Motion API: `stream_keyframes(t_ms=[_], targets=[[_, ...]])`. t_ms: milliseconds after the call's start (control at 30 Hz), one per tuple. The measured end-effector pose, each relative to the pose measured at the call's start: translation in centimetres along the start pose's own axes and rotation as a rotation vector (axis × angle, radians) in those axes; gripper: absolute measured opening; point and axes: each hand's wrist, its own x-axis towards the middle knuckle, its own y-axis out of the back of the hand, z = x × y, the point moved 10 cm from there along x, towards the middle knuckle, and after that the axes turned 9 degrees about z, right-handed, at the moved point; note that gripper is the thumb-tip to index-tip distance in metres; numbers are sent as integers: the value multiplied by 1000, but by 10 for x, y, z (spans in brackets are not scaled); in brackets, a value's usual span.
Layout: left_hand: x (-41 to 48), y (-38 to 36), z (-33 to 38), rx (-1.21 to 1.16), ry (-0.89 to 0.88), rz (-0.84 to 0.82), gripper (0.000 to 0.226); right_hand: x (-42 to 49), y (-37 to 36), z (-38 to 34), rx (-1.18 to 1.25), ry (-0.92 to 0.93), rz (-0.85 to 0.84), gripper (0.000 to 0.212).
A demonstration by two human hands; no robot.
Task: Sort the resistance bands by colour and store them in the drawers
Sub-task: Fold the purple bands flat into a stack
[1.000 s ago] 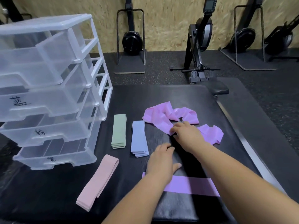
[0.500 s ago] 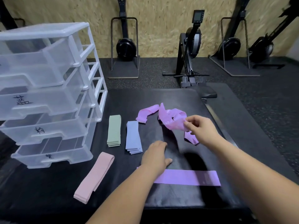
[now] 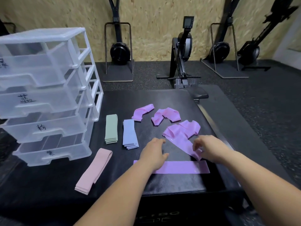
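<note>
My right hand [image 3: 210, 149] pinches the near end of a crumpled purple band [image 3: 180, 136] that stretches back across the black pad. My left hand [image 3: 154, 152] hovers open just left of it, above a flat purple band [image 3: 182, 167] lying crosswise. Two more crumpled purple bands [image 3: 142, 112] [image 3: 165, 117] lie further back. A green stack [image 3: 111, 128] and a blue stack [image 3: 129, 134] lie side by side. A pink band [image 3: 94, 170] lies at the near left. The clear drawer unit [image 3: 48, 95] stands at the left, drawers pulled out.
The bands lie on a black padded platform [image 3: 171, 185] whose front edge is close to me. Rowing machines [image 3: 182, 54] and stands [image 3: 119, 51] line the wood-panel wall behind, on dark rubber floor.
My right hand has pulled a purple band out of the pile toward me and lowered it to the pad. The left hand stayed near the flat purple band.
</note>
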Motion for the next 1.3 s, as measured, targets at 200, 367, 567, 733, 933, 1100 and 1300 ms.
stream_keyframes(t_ms=[200, 367, 567, 733, 933, 1100, 1300], targets=[[14, -8, -7, 45, 22, -45, 66, 21, 4, -15, 55, -9, 98, 41], [27, -14, -20, 76, 40, -71, 74, 49, -24, -52, 22, 137, -15, 46], [33, -21, -27, 118, 20, -89, 81, 91, -36, -79, 3, 212, 122, 48], [39, -22, -28, 138, 3, -105, 86, 105, -24, -73, 51, 158, 312, 43], [42, -23, -27, 156, -7, -120, 90, 108, -30, -62, 4, 133, 369, 22], [40, -23, -26, 150, -2, -122, 89, 106, -20, -64, 21, 148, 405, 11], [38, -19, -23, 123, 8, -105, 85, 94, 17, -66, 52, 158, 551, 8]])
